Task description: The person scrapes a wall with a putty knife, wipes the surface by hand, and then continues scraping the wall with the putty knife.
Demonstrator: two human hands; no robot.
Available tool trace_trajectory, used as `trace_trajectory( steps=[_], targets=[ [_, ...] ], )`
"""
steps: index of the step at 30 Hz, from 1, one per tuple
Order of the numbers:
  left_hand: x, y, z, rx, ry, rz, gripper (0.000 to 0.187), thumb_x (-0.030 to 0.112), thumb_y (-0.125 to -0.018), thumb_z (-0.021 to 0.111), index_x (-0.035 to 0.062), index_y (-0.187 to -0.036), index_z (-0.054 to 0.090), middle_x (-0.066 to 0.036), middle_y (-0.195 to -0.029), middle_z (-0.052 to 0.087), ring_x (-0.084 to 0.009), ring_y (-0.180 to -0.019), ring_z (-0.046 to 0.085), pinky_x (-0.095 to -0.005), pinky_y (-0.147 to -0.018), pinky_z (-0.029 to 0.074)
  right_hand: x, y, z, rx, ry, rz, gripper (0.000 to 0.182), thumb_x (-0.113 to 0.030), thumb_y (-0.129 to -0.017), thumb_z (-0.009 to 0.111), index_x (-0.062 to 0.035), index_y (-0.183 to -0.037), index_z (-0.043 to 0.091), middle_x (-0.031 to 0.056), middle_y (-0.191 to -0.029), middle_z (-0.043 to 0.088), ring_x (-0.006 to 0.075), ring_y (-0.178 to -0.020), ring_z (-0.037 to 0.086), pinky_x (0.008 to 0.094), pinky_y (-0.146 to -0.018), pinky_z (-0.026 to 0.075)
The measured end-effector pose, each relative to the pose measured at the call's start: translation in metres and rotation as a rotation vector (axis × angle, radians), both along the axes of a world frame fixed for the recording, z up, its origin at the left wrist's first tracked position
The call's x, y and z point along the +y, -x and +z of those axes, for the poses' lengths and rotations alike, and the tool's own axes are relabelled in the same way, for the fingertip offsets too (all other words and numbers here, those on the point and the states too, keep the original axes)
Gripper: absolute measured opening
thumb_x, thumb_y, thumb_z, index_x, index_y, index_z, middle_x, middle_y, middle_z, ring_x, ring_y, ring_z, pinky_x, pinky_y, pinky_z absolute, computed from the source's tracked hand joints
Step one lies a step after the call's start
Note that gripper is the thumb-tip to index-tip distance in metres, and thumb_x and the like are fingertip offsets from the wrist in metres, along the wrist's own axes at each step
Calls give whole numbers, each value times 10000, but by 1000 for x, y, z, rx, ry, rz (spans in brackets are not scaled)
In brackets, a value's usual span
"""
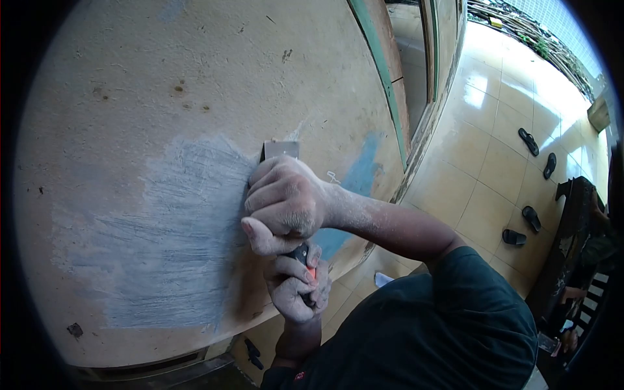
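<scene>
A scraper with a flat metal blade (283, 151) rests against the wall (156, 84), beside a rough grey-white patch (175, 247). Wrapped round its upper part is my right hand (286, 198), dusty, fingers curled and thumb pointing down-left. Just below, my left hand (296, 286) grips the black and orange handle (303, 255). My hands nearly touch each other. Most of the scraper between blade and handle is hidden behind my right hand. White dust covers both hands and my right forearm.
Blue paint patches (364, 169) mark the wall near a green-edged frame (380, 71). Black sandals (528, 142) lie on the tiled floor (484, 169). A dark bench (565, 240) stands at the right, with partly visible skin-coloured shapes beside it that I cannot make out.
</scene>
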State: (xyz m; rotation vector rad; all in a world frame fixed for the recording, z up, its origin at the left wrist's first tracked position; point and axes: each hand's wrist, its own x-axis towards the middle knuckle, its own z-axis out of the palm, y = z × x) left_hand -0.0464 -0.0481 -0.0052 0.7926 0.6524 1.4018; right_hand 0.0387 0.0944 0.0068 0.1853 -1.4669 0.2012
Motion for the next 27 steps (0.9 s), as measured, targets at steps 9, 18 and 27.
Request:
trace_trajectory(
  steps=[9,18,27],
  targets=[
    [-18,14,-12,112,-152,-62,88,-14,-613,453,27,-678,409,-174,-809,408,-94,-328,362,-200,-225,315,-19,10,1,10,-23,64,382,-51,-818,515,-112,-487,334,5,-485,385,161,-401,450,304,-385,322],
    [-17,10,-20,151,-86,134,36,2,-626,428,21,-656,419,-194,-808,424,-91,-321,316,-197,-248,328,-20,18,1,58,-32,-4,407,-114,-793,565,-121,-439,365,-21,-421,395,170,-371,448,309,-390,362],
    [4,21,-15,106,-87,45,71,21,-626,446,50,-685,419,-172,-823,438,-99,-321,311,-202,-252,293,-5,15,13,8,-41,-91,416,-114,-786,566,-119,-419,371,-18,-412,414,170,-369,471,308,-391,375]
  ],
)
